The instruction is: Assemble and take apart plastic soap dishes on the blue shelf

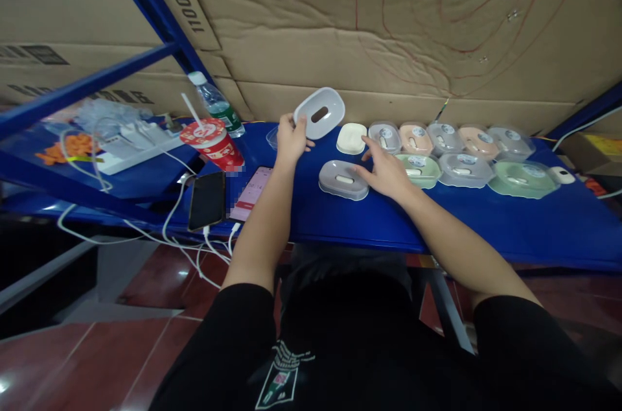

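My left hand [293,139] is closed on the near rim of a light grey rounded dish [333,114], tilted up above the table, with a long slot in its middle. The fingers of my right hand [386,171] are spread. Its index fingertip is at the right edge of a cream rounded-square piece [350,139]. The thumb reaches the right side of a grey lidded box [335,187] with a white strip on top; whether it presses there I cannot tell. Just behind my left hand, a clear plastic piece [272,137] lies partly hidden.
On the blue table [359,226], several lidded boxes [466,170] in grey, peach and green stand in two rows at the right. A red cup with a straw [214,142], a water bottle [218,106] and two phones [207,201] with white cables are at left. Cardboard [291,22] walls the back.
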Demonstrator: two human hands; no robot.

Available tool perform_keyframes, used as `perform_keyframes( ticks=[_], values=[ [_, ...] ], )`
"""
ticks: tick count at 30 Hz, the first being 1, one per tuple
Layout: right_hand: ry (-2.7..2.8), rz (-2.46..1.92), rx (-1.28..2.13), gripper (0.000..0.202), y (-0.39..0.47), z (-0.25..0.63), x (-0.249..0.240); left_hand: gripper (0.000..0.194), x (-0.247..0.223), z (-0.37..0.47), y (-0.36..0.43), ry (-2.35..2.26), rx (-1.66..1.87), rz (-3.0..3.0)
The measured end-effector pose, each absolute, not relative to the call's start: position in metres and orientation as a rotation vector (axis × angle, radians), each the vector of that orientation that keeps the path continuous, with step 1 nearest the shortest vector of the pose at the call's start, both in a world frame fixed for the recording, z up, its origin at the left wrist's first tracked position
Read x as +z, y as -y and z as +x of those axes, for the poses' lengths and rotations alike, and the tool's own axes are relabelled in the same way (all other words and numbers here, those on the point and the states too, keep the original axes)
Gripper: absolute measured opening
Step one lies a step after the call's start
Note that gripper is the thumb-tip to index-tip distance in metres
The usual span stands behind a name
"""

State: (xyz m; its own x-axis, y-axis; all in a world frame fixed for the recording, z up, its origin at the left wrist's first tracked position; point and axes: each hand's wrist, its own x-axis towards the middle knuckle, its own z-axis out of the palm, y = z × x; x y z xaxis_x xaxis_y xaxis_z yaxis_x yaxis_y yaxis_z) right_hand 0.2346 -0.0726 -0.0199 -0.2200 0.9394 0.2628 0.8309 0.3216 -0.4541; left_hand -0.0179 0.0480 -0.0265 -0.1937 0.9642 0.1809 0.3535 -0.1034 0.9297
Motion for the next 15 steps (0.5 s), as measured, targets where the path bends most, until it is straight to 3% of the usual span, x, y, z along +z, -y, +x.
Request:
perform_keyframes(
  ticks=[8, 15],
  values=[
    [2.109, -1.537, 0.299, 0.076, 0.07, 0.234, -0.023, 0.036, -0.032, 0.026, -0.03, -1.208, 0.986, 1.291],
    [2.136, -1.548, 0.285, 0.071, 0.071, 0.234, -0.022, 0.053, -0.038, 0.021, -0.036, -1.406, 0.991, 1.504]
  ],
)
